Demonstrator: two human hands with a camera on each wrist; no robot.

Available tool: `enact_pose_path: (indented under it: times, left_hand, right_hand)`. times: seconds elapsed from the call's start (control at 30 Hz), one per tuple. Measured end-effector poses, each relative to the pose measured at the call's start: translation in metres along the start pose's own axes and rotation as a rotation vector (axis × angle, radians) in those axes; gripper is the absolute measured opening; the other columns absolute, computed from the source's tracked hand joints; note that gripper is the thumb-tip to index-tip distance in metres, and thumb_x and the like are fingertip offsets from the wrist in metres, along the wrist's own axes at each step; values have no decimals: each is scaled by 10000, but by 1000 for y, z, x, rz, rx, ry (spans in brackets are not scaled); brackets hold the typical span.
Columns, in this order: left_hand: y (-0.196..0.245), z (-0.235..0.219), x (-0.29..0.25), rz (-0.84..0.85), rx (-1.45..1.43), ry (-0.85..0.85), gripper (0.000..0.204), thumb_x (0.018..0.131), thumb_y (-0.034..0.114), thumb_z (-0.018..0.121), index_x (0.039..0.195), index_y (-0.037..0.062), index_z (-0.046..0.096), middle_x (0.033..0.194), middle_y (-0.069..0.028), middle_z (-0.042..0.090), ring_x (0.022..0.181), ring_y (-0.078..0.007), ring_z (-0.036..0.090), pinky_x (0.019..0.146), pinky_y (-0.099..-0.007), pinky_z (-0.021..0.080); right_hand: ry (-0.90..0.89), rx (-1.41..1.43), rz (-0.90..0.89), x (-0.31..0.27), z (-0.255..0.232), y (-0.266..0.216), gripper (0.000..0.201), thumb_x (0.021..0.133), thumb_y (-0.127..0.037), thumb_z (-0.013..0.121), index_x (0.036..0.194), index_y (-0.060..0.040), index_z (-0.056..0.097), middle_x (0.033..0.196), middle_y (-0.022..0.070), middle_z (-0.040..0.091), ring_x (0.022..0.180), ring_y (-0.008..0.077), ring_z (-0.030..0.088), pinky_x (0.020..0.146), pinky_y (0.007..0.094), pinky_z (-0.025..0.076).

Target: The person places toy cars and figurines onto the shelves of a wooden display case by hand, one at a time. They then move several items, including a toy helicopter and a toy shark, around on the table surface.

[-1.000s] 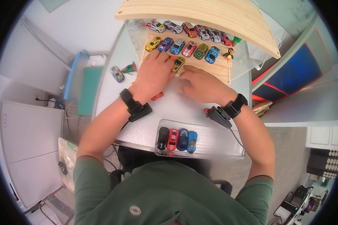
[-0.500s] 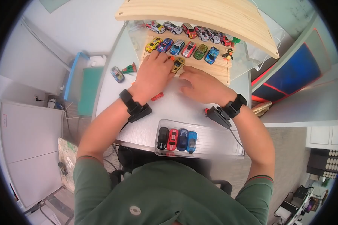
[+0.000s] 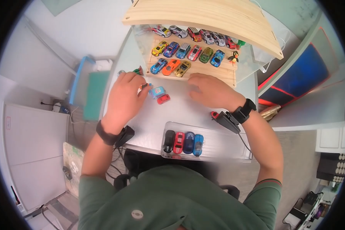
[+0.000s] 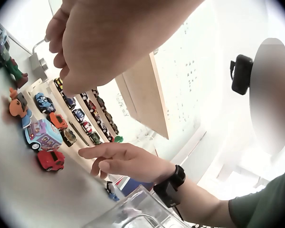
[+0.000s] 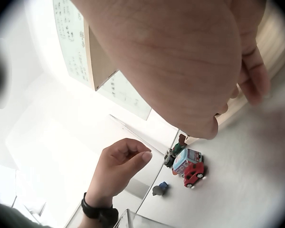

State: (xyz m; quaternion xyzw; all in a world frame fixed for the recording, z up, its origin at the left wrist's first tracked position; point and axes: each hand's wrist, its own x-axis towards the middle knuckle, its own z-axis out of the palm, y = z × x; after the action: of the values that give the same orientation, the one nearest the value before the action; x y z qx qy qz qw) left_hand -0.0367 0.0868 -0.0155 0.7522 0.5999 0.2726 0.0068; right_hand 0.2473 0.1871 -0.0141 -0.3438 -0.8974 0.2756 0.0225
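Note:
My left hand (image 3: 126, 96) hovers at the left of the table, fingers loosely curled with nothing held, as the right wrist view shows. Beside its fingertips are an orange-and-blue figurine (image 4: 20, 107), a light blue toy van (image 3: 157, 91) and a small red toy car (image 3: 163, 99). In front of the shelf's lowest step, my right hand (image 3: 214, 90) is held with relaxed, empty fingers. On that step stand a blue car (image 3: 158, 66), an orange car (image 3: 171, 67) and a gold car (image 3: 183, 68), side by side.
Several toy cars and a penguin figure (image 3: 233, 57) fill the stepped wooden shelf (image 3: 228, 79), under a raised wooden panel (image 3: 203, 13). A clear tray (image 3: 228, 149) with several cars lies at the front edge. A green-and-red figure (image 4: 14, 71) stands at the left.
My left hand has drawn back from the shelf, leftward and toward me, uncovering the blue and orange cars. The right hand stays almost where it was.

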Motion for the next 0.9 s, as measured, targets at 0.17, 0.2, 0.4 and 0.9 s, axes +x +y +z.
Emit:
enact_pose_path:
  times: [0.17,0.2,0.4,0.9]
  left_hand:
    - [1,-16,-14,-34,-35,7,152,877,80,801,986,22,712,1016,-138,694,1006,-372,635,866,-462,520]
    - [3,-20,-15,-43,-44,6,148,878,76,798,984,20,711,1015,-141,696,1005,-374,637,867,-458,520]
    - [-6,-19,-39,-89,-77,50,132,879,67,792,970,22,708,1002,-141,701,996,-370,644,857,-446,522]
    - [-16,-17,-74,-194,-185,76,85,910,56,777,953,35,707,971,-112,712,898,-294,648,753,-385,521]
  right_hand:
    - [-9,-6,8,1,-3,-5,379,980,-245,622,1234,31,677,1313,201,649,1261,381,618,1095,470,489]
    - [-11,-1,-1,1,-4,-5,398,980,-244,621,1264,31,665,1344,201,640,1269,382,618,1103,468,487]
    - [38,-133,57,1,-1,0,563,990,-273,658,1492,-38,556,1638,227,448,1413,398,551,1175,442,461]
    - [-2,-244,86,16,5,-8,634,979,-216,641,1586,-116,489,1681,301,336,1437,435,533,1151,479,502]
